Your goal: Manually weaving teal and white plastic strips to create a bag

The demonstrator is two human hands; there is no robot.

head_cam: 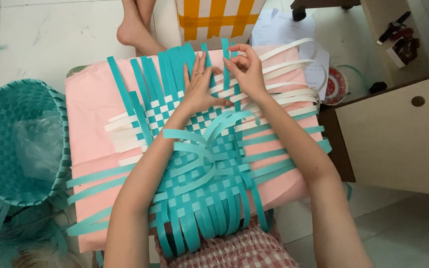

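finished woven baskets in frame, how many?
1: a teal woven basket on the floor at far left, beside the pink board; more could sit out of frame.

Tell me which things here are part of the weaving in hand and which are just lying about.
In use: woven mat of teal and white strips; pink cloth-covered board; left hand pressing the weave; right hand pinching a teal strip.

Lying about: finished teal basket; tape roll; papers; yellow-and-white box.
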